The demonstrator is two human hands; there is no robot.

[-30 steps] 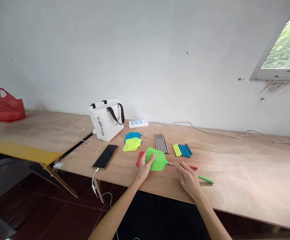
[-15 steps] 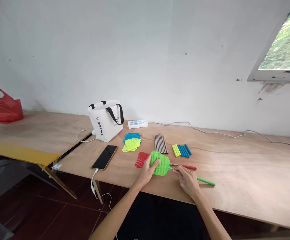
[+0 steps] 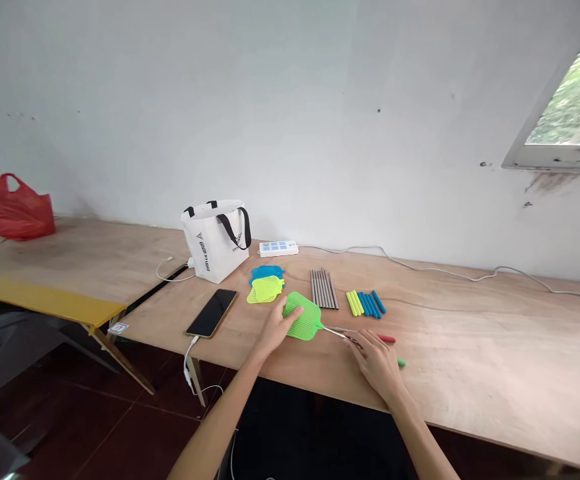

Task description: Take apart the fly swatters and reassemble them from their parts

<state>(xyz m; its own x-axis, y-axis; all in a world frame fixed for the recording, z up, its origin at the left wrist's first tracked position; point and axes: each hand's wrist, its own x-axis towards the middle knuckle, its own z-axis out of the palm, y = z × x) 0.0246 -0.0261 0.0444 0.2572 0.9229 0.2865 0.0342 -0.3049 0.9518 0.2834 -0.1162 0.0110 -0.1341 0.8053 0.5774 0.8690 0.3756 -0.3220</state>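
Observation:
A green fly swatter (image 3: 302,317) is held between both my hands just above the table's near part. My left hand (image 3: 275,328) pinches its mesh head, with the thumb on top and the fingers underneath. Its bare metal rod runs right into my right hand (image 3: 374,359), whose fingers are closed around it. Only the tip of the green handle shows past that hand. Behind the right hand lies a red handle (image 3: 387,339) on a thin rod; whatever is at its other end is hidden by the green head and my left hand.
Farther back are yellow mesh heads (image 3: 265,289), blue mesh heads (image 3: 268,272), metal rods (image 3: 325,289), yellow handles (image 3: 355,303) and blue handles (image 3: 371,304). A plugged-in phone (image 3: 213,313), white bag (image 3: 215,243) and power strip (image 3: 279,249) stand leftward and behind.
The green fly swatter has moved left with my left hand, covering the red mesh head. More of its rod shows between my hands, and less green handle sticks out past my right hand.

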